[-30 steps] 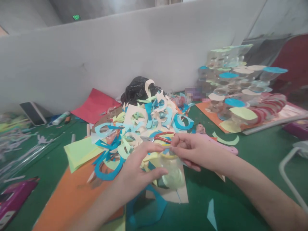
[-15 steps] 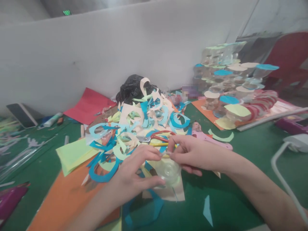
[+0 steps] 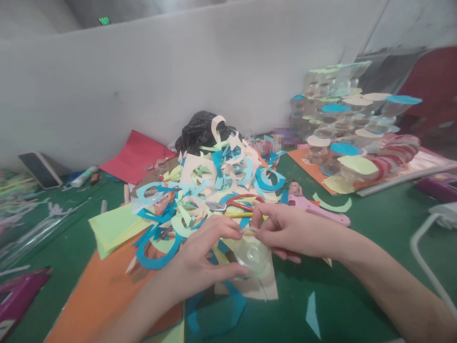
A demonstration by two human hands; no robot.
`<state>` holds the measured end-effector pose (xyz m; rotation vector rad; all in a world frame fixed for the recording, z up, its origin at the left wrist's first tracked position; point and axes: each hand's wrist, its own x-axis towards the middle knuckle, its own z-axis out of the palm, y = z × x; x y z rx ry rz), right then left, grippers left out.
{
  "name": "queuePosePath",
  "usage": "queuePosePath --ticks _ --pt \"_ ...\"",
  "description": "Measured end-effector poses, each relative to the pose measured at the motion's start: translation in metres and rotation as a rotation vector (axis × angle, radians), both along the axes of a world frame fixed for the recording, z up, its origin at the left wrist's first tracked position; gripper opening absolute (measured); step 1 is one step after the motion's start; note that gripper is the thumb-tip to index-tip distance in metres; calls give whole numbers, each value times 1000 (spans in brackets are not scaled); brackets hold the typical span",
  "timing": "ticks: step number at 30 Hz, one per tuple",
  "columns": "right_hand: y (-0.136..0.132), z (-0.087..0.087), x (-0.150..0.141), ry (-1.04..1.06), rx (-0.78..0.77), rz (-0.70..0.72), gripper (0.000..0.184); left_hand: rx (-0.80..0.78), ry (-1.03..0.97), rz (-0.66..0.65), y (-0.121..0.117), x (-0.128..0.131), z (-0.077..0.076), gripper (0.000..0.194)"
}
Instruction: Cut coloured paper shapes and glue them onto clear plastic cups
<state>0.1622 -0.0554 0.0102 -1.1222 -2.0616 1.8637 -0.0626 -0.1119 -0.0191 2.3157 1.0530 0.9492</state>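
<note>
A clear plastic cup (image 3: pixel 253 257) is tipped so its round base shows. My left hand (image 3: pixel 203 250) curves around its left side, thumb below and fingers above. At the cup's far edge, the thumb and forefinger of my right hand (image 3: pixel 285 231) are pinched together, the other fingers curled beside it. Any small piece in that pinch is too blurred to make out. Under the cup lies a beige paper sheet (image 3: pixel 269 288). Just beyond my fingers rest red-handled scissors (image 3: pixel 244 202), and a pink glue gun (image 3: pixel 316 209) lies past my right hand.
Beyond my hands, cut paper scraps (image 3: pixel 200 186) are heaped before a black plastic bag (image 3: pixel 196 131). Stacked cups with paper discs (image 3: pixel 335 108) stand at the right back. Orange sheets (image 3: pixel 93 290) lie front left; a white cable (image 3: pixel 421 252) runs down the right.
The view has turned slightly left, so everything appears a little further right. Both hands keep nearly the same hold around the cup.
</note>
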Motion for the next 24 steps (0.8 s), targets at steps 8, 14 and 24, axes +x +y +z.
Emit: queuePosePath --ticks 8,14,24 --pt "-1 -1 -1 -28 20 7 9 -41 20 1 0 -3 -2 33" --pt "-2 -3 1 -40 79 31 7 -85 22 8 -2 -2 -3 33" --pt "-1 0 1 -56 171 43 6 -242 -42 46 -8 0 -12 34"
